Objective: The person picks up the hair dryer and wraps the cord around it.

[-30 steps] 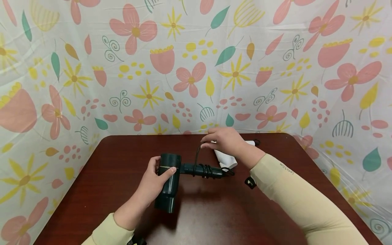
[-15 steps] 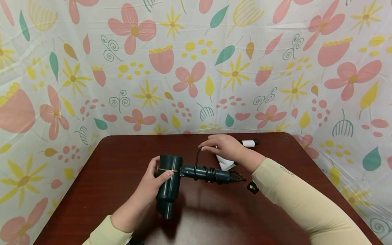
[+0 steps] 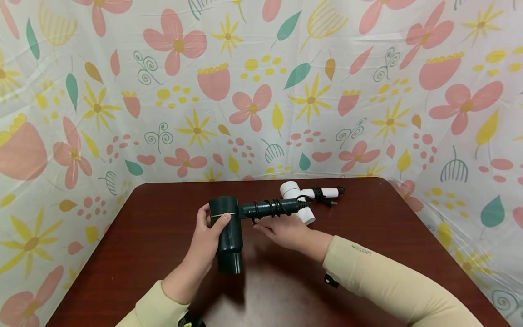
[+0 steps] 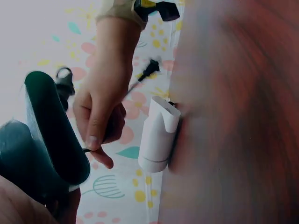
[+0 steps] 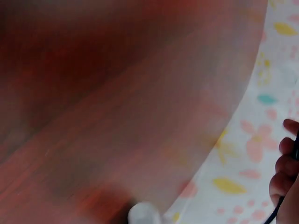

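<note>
A dark green hair dryer (image 3: 229,234) is held above the table by my left hand (image 3: 204,245), thumb in front of its barrel. Its handle points right, with a black cord (image 3: 274,207) wound around it in several turns. Just below the handle my right hand (image 3: 288,230) pinches the cord between thumb and fingers. The left wrist view shows this pinch too, and a black plug (image 4: 150,69) hanging beyond the right hand (image 4: 105,93). In the right wrist view only the curled fingers (image 5: 282,172) and a bit of cord appear at the edge.
A white hair dryer (image 3: 289,189) lies on the dark red-brown table (image 3: 171,204) behind the right hand, its handle pointing right and its own black cord (image 3: 318,194) wrapped around it. A flower-patterned sheet (image 3: 253,150) hangs behind the table.
My right hand has carried the cord from above the handle down to below it. The green hair dryer has risen slightly, its handle tilting up. More of the white hair dryer shows.
</note>
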The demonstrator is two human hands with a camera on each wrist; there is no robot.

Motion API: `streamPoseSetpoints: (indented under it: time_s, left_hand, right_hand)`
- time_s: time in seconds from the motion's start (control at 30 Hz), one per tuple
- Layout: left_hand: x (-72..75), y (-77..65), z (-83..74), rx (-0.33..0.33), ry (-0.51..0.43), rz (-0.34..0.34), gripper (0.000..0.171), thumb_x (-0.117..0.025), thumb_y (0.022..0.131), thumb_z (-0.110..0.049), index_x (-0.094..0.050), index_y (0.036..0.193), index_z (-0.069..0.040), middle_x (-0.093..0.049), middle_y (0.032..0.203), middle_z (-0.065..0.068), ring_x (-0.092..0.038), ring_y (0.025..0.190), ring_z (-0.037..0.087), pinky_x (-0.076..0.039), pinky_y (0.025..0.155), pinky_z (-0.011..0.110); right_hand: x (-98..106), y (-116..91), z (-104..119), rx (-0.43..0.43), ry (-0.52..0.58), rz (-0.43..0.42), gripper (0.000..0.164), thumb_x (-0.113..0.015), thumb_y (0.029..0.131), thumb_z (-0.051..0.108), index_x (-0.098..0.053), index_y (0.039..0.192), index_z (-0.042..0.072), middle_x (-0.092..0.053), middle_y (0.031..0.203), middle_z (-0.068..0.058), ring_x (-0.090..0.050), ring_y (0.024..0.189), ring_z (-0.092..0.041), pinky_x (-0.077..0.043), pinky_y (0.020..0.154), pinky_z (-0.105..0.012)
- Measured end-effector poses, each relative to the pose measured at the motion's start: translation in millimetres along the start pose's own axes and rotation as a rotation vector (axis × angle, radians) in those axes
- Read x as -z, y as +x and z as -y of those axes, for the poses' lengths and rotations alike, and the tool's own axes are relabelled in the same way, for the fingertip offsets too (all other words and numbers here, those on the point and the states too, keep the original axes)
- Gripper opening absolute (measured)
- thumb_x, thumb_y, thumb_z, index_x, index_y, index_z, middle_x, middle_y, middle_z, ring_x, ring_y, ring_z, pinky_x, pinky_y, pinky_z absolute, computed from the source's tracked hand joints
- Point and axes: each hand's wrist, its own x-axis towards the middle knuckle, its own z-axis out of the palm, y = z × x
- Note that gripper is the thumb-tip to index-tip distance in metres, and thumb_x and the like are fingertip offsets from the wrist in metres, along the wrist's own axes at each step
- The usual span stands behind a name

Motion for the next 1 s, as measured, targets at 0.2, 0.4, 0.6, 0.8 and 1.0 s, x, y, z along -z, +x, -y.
streamPoseSetpoints:
  time_s: [0.2,0.4,0.6,0.8,1.0]
  left_hand:
    - [-2.9,10.3,5.0,0.021,0.098,-0.082,0.080,-0.069,0.091,-0.049,-0.021,0.149,-0.023,-0.045,0.132,0.013,-0.053,0.115,0.032,-0.046,0.095,0.050]
    - [-2.1,13.8,10.0,0.022,0.179,-0.088,0.086,-0.072,0.086,-0.055,-0.022,0.148,-0.022,-0.049,0.133,0.012,-0.056,0.112,0.031,-0.047,0.093,0.051]
    - [-3.9,13.0,11.6,0.024,0.214,-0.066,0.090,-0.072,0.085,-0.056,-0.019,0.150,-0.022,-0.047,0.137,0.012,-0.057,0.112,0.030,-0.048,0.093,0.049]
    - [-4.2,12.8,8.7,0.047,0.241,-0.047,0.092,-0.072,0.085,-0.056,-0.018,0.151,-0.021,-0.044,0.141,0.013,-0.056,0.112,0.031,-0.048,0.093,0.049]
    - [-3.3,11.6,8.2,0.061,0.269,0.003,0.091,-0.071,0.085,-0.058,-0.018,0.150,-0.022,-0.044,0.140,0.012,-0.056,0.113,0.030,-0.047,0.093,0.048]
  right_hand:
    - [13,0,16,0.063,0.102,0.018,0.018,-0.059,0.098,0.032,-0.069,0.085,0.024,-0.060,0.071,0.013,-0.059,0.065,-0.005,-0.049,0.057,-0.029]
    - [32,6,16,0.184,0.030,-0.016,0.012,-0.063,0.095,0.027,-0.072,0.091,0.020,-0.064,0.077,0.009,-0.062,0.072,-0.007,-0.053,0.063,-0.028]
    - [43,13,14,0.287,-0.021,-0.071,0.011,-0.067,0.095,0.028,-0.072,0.092,0.019,-0.068,0.081,0.007,-0.061,0.073,-0.009,-0.053,0.065,-0.026]
    - [46,16,8,0.327,0.005,-0.103,0.009,-0.072,0.092,0.027,-0.072,0.089,0.018,-0.067,0.080,0.007,-0.059,0.070,-0.009,-0.050,0.060,-0.024]
    - [49,21,-1,0.365,0.032,-0.119,0.010,-0.074,0.091,0.028,-0.075,0.091,0.018,-0.062,0.076,0.007,-0.057,0.069,-0.009,-0.048,0.060,-0.022]
